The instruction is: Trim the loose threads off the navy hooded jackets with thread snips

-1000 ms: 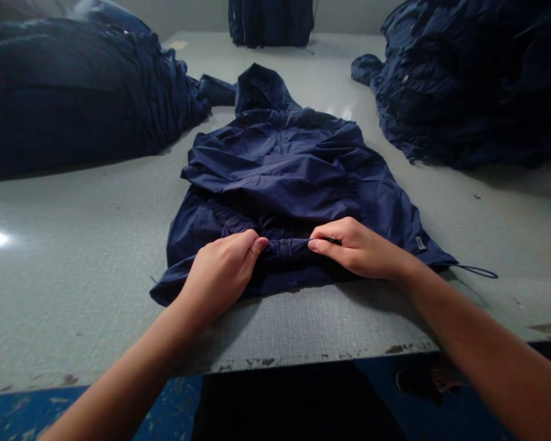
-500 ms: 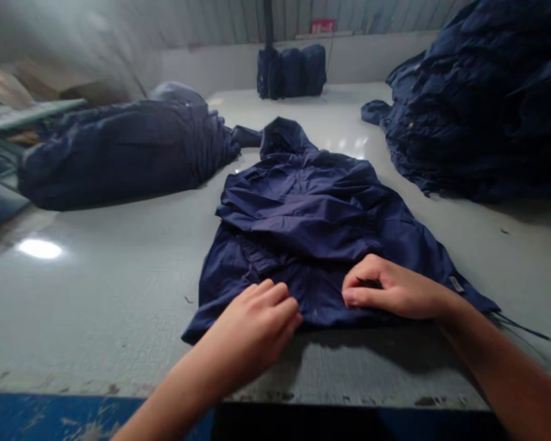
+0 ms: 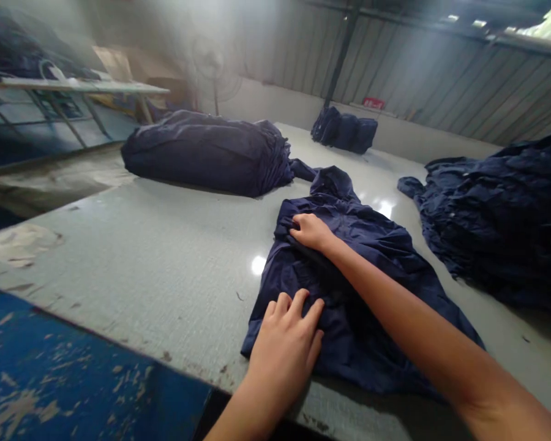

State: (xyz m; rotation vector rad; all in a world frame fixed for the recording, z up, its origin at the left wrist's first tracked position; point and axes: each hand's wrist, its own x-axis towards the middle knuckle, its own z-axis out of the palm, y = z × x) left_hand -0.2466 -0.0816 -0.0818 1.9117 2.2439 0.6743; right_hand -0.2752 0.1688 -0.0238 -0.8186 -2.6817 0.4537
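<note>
A navy hooded jacket [image 3: 386, 257] lies spread on the pale table, its hood pointing away from me and its hem near the front edge. My right hand [image 3: 313, 231] reaches across it, fingers curled round a fold of cloth at the jacket's upper left side. Below, my left hand [image 3: 289, 327] rests palm down on the lower left part, with its fingers spread. Under my right forearm part of the jacket is hidden.
Left of the hood lies a long stack of navy garments [image 3: 202, 153]. A large heap of navy garments [image 3: 500, 214] rises at the right. Farther back stands a dark bundle [image 3: 344, 130]. A fan [image 3: 213, 64] and a side table [image 3: 78, 86] are beyond the left edge.
My right hand has moved from the hem up to the jacket's upper left and gripped the cloth. My left hand has spread its fingers on the jacket. The view has turned left.
</note>
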